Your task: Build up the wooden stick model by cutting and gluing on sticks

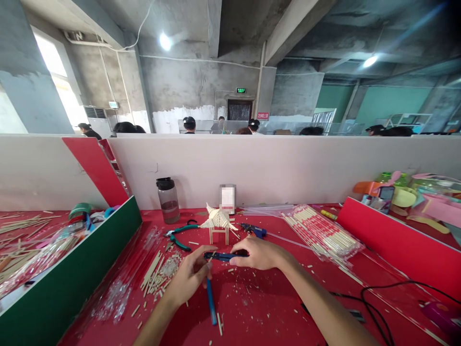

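Observation:
My right hand is closed around dark pliers, their jaws pointing left. At the jaws is my left hand, its fingers curled and pinching a thin wooden stick. Just beyond both hands stands a small pavilion model built of pale sticks, with upturned roof corners and legs. A long blue tool or pen lies below my left fingers; its upper end is by the hand. Pliers with green-and-black handles lie left of the model, and a blue glue gun is to its right.
Cut sticks and scraps lie at left beside clear plastic wrapping. A water bottle stands at the back. Packed sticks lie at right, near a black cable. Green and red dividers flank the table.

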Action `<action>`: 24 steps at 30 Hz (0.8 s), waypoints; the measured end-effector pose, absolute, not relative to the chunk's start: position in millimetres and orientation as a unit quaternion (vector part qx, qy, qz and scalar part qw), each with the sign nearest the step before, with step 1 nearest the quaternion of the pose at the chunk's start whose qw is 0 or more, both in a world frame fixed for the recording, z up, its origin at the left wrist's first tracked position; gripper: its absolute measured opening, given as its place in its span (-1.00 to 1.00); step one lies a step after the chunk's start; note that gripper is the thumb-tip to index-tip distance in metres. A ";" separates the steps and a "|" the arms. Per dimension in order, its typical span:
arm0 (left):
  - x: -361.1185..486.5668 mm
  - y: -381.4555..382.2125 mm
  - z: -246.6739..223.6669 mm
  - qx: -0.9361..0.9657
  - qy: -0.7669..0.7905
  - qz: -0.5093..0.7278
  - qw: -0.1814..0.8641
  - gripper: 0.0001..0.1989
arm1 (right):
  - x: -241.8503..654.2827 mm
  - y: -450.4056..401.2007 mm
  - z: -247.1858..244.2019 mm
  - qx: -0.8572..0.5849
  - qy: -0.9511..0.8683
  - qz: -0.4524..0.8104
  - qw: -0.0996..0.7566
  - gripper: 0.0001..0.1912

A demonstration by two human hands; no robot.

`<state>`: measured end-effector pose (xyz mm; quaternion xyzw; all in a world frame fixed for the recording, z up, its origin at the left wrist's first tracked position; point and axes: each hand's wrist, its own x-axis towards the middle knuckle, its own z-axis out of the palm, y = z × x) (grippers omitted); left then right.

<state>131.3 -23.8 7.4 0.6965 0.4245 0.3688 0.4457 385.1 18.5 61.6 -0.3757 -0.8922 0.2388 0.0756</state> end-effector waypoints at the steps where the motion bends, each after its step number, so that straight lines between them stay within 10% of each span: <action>1: 131.2 -23.6 6.8 0.697 0.425 0.369 0.444 -0.50 | 385.0 18.5 61.5 -0.373 -0.894 0.235 0.077 -0.52; 24: 128.2 -23.8 -0.4 0.719 0.446 0.358 0.395 -0.52 | 382.7 19.9 54.2 -0.375 -0.895 0.228 0.085 -0.56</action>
